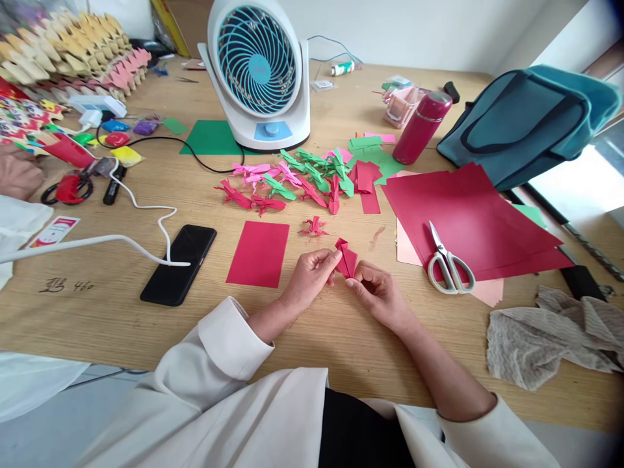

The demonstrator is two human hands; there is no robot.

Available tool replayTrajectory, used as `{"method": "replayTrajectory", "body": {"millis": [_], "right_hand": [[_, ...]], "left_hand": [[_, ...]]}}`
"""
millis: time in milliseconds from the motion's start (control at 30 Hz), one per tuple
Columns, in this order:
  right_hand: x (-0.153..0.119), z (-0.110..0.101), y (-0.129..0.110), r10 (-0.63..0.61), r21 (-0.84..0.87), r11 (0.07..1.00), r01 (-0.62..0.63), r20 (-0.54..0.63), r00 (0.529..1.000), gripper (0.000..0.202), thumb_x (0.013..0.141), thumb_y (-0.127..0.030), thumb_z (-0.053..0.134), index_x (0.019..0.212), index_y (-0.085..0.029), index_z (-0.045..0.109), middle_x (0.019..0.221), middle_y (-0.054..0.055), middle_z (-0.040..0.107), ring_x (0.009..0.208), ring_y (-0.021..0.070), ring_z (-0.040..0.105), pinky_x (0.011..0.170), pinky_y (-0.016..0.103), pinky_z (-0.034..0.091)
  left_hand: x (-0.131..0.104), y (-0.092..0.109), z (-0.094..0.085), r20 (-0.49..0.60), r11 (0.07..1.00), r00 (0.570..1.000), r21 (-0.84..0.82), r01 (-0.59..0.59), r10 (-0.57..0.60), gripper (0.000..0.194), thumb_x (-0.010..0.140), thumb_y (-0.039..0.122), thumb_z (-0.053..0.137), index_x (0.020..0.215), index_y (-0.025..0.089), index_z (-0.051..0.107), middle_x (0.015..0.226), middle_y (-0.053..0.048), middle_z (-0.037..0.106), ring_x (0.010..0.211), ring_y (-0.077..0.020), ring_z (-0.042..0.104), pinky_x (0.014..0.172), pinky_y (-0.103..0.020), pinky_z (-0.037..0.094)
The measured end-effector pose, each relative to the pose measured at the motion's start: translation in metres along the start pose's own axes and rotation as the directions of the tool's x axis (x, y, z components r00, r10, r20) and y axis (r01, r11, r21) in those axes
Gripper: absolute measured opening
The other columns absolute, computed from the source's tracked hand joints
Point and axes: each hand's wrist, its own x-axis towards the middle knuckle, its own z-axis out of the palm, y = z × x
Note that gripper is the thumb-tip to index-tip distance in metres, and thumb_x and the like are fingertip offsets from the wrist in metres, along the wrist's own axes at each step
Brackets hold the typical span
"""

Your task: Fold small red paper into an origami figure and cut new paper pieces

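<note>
Between my two hands is a small piece of folded red paper, with creased flaps and a pointed lower end. My left hand pinches its left edge between thumb and fingers. The fingers of my right hand are closed on its lower right corner. Just beyond lies a small red origami figure with thin legs. Left of my hands, a flat red paper rectangle rests on the table. Farther back is a pile of green, pink and red origami figures.
White-handled scissors lie on large red sheets at right. A black phone with a white cable is at left. Behind the pile stands a white and blue fan. A red bottle and a teal bag are at back right.
</note>
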Motion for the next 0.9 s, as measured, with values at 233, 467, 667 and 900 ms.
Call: {"method": "replayTrajectory", "body": {"millis": [233, 467, 667, 900], "right_hand": [[0.0001, 0.0002, -0.0011, 0.008, -0.031, 0.999, -0.007, 0.011, 1.000, 0.037, 0.095, -0.039, 0.057, 0.065, -0.020, 0.047, 0.069, -0.001, 0.046, 0.061, 0.0124, 0.041, 0.058, 0.028, 0.032], [0.0000, 0.0003, -0.0031, 0.026, -0.026, 0.999, -0.025, 0.025, 0.999, 0.037, 0.094, -0.041, 0.058, 0.065, -0.020, 0.047, 0.069, -0.001, 0.045, 0.061, 0.0127, 0.042, 0.058, 0.028, 0.033], [-0.0012, -0.0005, -0.0028, 0.032, 0.010, 0.999, -0.033, 0.048, 0.998, 0.034, 0.094, -0.041, 0.058, 0.069, -0.020, 0.051, 0.072, 0.000, 0.047, 0.065, 0.0135, 0.044, 0.061, 0.028, 0.035], [-0.0011, -0.0006, -0.0026, 0.049, 0.007, 0.999, -0.050, 0.049, 0.998, 0.038, 0.094, -0.044, 0.057, 0.066, -0.020, 0.048, 0.070, -0.001, 0.046, 0.064, 0.0135, 0.042, 0.060, 0.028, 0.035]], "left_hand": [[0.0003, 0.0028, 0.0024, -0.059, 0.998, 0.998, -0.059, -0.001, -0.003, 0.033, 0.083, 0.048, 0.067, 0.078, 0.016, 0.060, 0.065, 0.004, 0.054, 0.051, -0.0062, 0.048, 0.049, -0.018, 0.041], [0.0029, -0.0018, 0.0003, -0.051, 0.996, 0.998, -0.092, 0.021, -0.026, 0.034, 0.083, 0.044, 0.068, 0.068, 0.016, 0.055, 0.062, 0.005, 0.049, 0.051, -0.0056, 0.047, 0.051, -0.018, 0.040], [0.0033, -0.0033, -0.0001, -0.041, 0.994, 0.999, -0.102, 0.027, -0.031, 0.033, 0.084, 0.042, 0.067, 0.070, 0.016, 0.054, 0.064, 0.005, 0.050, 0.051, -0.0058, 0.047, 0.051, -0.019, 0.040], [0.0023, -0.0024, 0.0011, -0.020, 0.995, 0.999, -0.093, 0.031, -0.033, 0.034, 0.083, 0.045, 0.067, 0.069, 0.017, 0.053, 0.065, 0.005, 0.049, 0.055, -0.0072, 0.047, 0.052, -0.020, 0.043]]}}
